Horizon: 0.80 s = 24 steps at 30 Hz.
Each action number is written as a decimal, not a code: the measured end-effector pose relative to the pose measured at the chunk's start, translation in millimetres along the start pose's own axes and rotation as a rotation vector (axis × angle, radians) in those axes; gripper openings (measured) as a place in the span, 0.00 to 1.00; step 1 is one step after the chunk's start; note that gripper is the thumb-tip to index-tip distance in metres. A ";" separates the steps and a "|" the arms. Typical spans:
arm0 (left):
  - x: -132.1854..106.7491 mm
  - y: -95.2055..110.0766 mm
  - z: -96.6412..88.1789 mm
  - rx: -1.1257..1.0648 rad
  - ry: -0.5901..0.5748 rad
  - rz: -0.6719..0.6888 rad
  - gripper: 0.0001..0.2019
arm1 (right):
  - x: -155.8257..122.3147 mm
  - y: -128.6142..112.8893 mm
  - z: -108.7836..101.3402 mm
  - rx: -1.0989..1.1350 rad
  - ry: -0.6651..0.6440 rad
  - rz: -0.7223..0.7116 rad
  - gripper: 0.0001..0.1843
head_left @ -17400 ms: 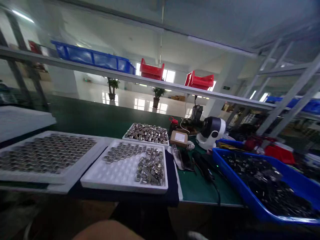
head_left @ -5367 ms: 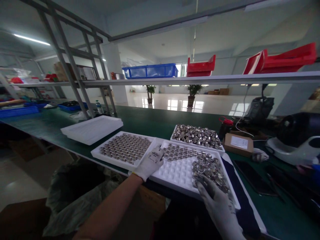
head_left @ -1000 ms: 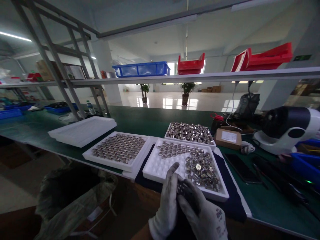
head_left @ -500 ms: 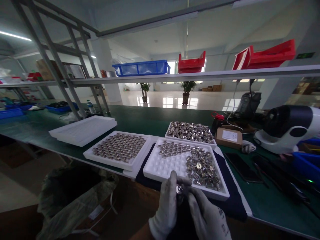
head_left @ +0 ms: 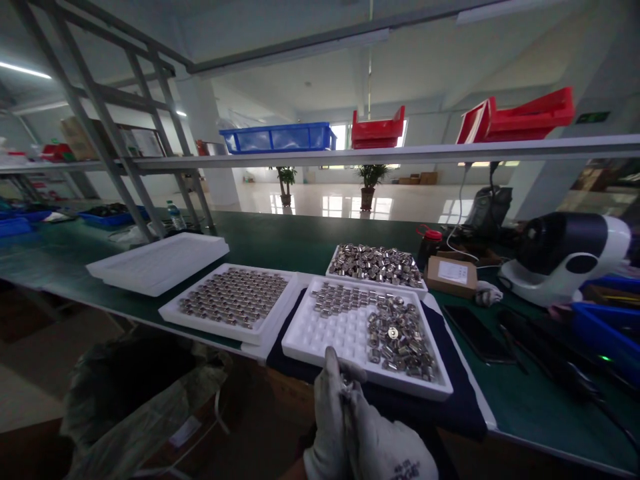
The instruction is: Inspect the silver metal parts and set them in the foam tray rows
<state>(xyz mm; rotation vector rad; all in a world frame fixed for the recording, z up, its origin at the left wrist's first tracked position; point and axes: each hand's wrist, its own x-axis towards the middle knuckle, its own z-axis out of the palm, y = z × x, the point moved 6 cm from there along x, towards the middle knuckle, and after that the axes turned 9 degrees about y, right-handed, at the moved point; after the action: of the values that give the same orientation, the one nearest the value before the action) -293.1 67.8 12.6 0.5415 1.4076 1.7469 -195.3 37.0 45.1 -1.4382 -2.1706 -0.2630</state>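
Note:
Both my gloved hands meet low in front of the bench edge. My left hand [head_left: 329,420] and my right hand [head_left: 385,443] are pressed together, fingers closed round a small shiny metal part [head_left: 346,382] held at the fingertips. Just beyond them lies a white compartment tray [head_left: 320,333] on a dark cloth, with rows of metal parts at its far side and a loose heap [head_left: 397,340] at its right. To its left sits a full white tray [head_left: 233,303] of metal parts. Behind is another tray [head_left: 377,263] heaped with parts.
A stack of empty white trays [head_left: 157,263] lies further left. A cardboard box [head_left: 451,275], a phone [head_left: 473,337], a black-and-white machine [head_left: 565,257] and a blue bin [head_left: 607,330] stand right. A plastic bag [head_left: 135,393] hangs below the bench. Bins sit on the overhead shelf [head_left: 400,153].
My two hands have drawn closer together and slightly lower, closing round the small metal part. The view has shifted a little; the trays have not moved.

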 end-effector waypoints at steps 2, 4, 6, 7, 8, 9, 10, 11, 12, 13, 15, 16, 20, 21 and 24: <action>-1.5 4.2 7.2 -0.005 -0.137 -0.041 0.34 | 8.4 13.7 -6.5 0.081 0.074 0.064 0.21; -4.0 13.4 21.8 -0.007 -0.376 -0.068 0.34 | 21.3 27.2 -12.4 0.264 0.113 0.067 0.24; 0.1 28.1 34.0 0.133 -0.572 0.063 0.34 | 39.5 42.5 -12.5 0.377 0.050 0.072 0.22; 7.3 35.5 37.1 0.291 -0.606 0.199 0.33 | 49.9 53.4 -10.3 0.362 -0.004 0.116 0.21; 17.6 42.1 38.6 0.476 -0.605 0.353 0.31 | 60.5 67.0 -7.7 0.307 -0.054 0.193 0.21; 30.6 47.6 38.8 0.679 -0.568 0.512 0.29 | 71.3 80.8 -6.7 0.254 -0.079 0.262 0.22; 45.6 51.1 37.8 0.816 -0.527 0.606 0.26 | 81.9 93.9 -6.3 0.210 -0.091 0.317 0.23; 61.5 52.9 36.2 0.892 -0.500 0.648 0.24 | 91.9 105.2 -6.2 0.182 -0.098 0.348 0.23; 77.0 53.6 34.8 0.951 -0.482 0.676 0.22 | 100.7 115.1 -6.0 0.166 -0.103 0.366 0.23; 91.1 53.2 34.0 1.000 -0.482 0.692 0.22 | 107.7 123.6 -5.5 0.156 -0.110 0.378 0.23; 113.5 50.4 34.3 1.093 -0.488 0.714 0.22 | 115.4 135.9 -3.7 0.152 -0.116 0.396 0.24; 121.5 48.3 35.3 1.131 -0.495 0.719 0.22 | 116.0 139.5 -2.3 0.161 -0.110 0.404 0.25; 137.6 42.0 40.8 1.181 -0.532 0.713 0.20 | 99.8 137.5 8.8 0.233 -0.071 0.431 0.29; 139.2 42.4 41.1 1.167 -0.547 0.703 0.19 | 92.9 133.4 12.0 0.257 -0.058 0.433 0.29; 138.5 52.5 37.4 1.066 -0.572 0.654 0.17 | 72.5 114.5 19.0 0.348 -0.007 0.405 0.31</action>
<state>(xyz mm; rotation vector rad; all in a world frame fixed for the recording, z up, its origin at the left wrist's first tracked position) -362.2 198.3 51.5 2.0625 1.7278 0.9386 -120.1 151.1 52.9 -1.6203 -1.7653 0.2528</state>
